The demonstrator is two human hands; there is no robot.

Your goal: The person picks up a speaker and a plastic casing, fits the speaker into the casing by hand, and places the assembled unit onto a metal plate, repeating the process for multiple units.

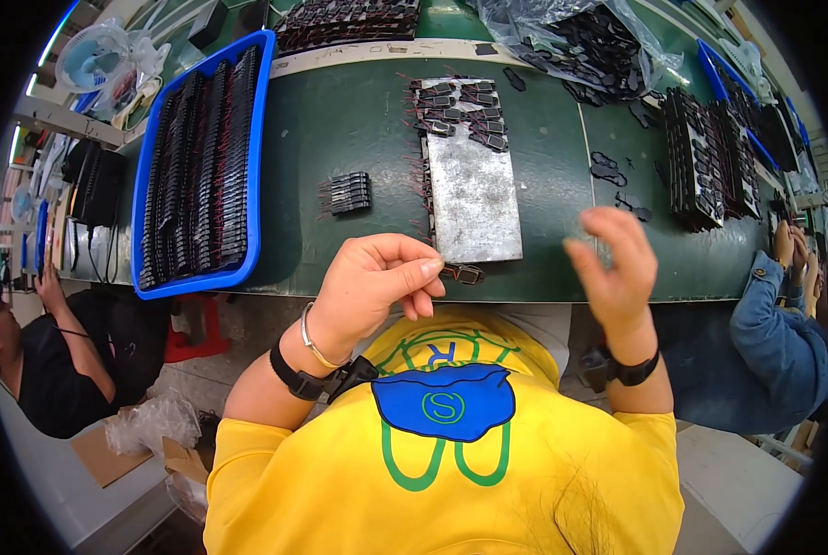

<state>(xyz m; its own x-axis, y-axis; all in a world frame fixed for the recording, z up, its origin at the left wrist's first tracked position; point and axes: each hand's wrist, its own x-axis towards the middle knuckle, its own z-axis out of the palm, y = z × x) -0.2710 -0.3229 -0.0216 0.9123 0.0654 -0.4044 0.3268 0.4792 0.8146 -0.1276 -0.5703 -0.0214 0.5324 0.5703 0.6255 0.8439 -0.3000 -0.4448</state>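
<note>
Left hand, thumb and forefinger drawn together, apparently pinching the left end of a small black part; the part sits at the fingertips, just short of the near end of a metal plate and close to the front edge of the green table; whether it touches the table cannot be told; right hand, thumb and fingers spread wide, holding nothing visible, raised to the right of the plate; similar parts with thin reddish wires lie on the plate's far end, a short row to its left, and long rows fill a blue tray; judged by size and look, the part should be light, with a stiff, rather smooth body that might slip from a loose pinch; its wires are likely soft and the most fragile portion; best hold, the body's two sides, without tugging the wires
</note>
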